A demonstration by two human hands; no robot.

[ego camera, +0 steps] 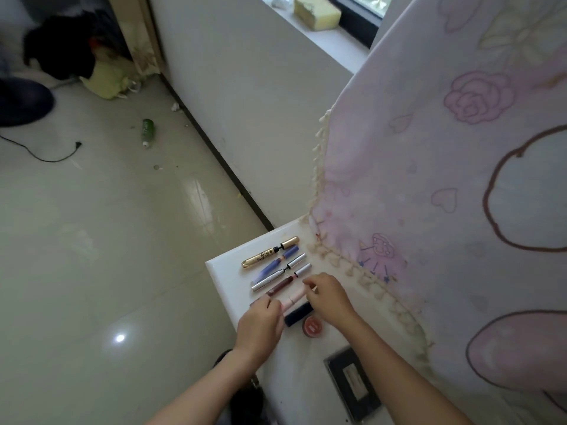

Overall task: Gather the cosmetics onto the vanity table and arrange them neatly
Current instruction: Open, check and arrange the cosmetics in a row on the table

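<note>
Several cosmetics lie in a slanted row on the white vanity table [224, 271]: a gold tube [270, 252], a purple pencil [277, 262], a silver tube [279, 273], a dark red lip tube [283, 283], a pink tube [294, 299] and a dark navy tube [299, 312]. A round red pot [312, 326] sits just past the navy tube. My left hand [260, 325] pinches the pink tube's near end. My right hand [329, 297] rests its fingertips on the tube's far end.
A flat black palette [352, 383] lies near the table's front. A pink flowered cloth with tassels [445, 179] covers the right side. On the tiled floor to the left lie a green bottle [148, 131], a black cable [46, 154] and bags.
</note>
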